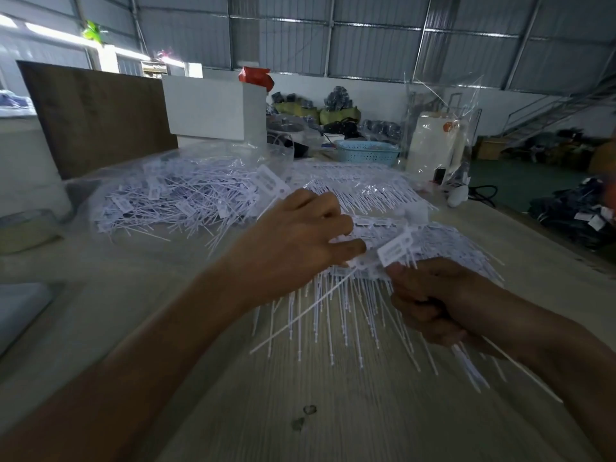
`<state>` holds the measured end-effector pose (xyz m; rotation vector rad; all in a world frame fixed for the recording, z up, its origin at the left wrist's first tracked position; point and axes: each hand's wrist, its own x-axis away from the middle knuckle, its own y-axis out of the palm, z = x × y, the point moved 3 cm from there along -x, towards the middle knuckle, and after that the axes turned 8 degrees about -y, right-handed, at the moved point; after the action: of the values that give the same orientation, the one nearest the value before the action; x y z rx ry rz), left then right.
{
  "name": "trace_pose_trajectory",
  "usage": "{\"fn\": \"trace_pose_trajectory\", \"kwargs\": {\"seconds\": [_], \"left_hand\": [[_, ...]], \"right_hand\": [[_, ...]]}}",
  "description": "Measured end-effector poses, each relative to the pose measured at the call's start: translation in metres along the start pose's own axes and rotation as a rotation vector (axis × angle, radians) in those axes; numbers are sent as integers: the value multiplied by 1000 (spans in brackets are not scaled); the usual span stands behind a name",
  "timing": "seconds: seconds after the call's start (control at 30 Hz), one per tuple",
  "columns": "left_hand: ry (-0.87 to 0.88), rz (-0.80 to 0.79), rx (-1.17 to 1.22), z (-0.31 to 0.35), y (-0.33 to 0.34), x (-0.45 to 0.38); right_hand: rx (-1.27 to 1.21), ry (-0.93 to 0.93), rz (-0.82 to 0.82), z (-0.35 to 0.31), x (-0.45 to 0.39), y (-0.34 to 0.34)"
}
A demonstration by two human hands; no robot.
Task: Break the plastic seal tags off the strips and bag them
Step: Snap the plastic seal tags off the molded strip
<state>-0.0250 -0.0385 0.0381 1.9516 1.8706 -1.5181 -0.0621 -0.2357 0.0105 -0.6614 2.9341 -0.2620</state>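
White plastic strip of thin-tailed seal tags [373,261] lies on the pale wood-grain counter [200,328] between both hands: left hand [300,241] pinches it, right hand [433,305] apparently grips tag tails.

Two hands [300,241], one blue basket [366,154], one white box [213,108], uncountable seal tags [173,201]

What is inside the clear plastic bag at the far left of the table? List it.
The clear plastic bag holds a heap of loose white seal tags, some spilling out at its open mouth. Anything under the heap is covered and cannot be seen.
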Motion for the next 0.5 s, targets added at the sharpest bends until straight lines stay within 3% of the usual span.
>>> {"fn": "trace_pose_trajectory", "kwargs": {"seconds": [0.23,0.33,0.4,0.43,0.5], "left_hand": [[11,53,18,-9,-10,-9],[-11,28,13,-25,-11,-9],[-173,66,-1,-61,-17,4],[-292,137,-4,-80,-22,12],[-495,250,65,-93,-27,21]], "right_hand": [[-14,-56,-97,-6,6,-15],[-61,-78,-211,-5,13,-26],[-156,-146,-277,-8,20,-38],[-215,-180,-231,-12,20,-46],[-208,-245,14,-18,17,-59]]}}
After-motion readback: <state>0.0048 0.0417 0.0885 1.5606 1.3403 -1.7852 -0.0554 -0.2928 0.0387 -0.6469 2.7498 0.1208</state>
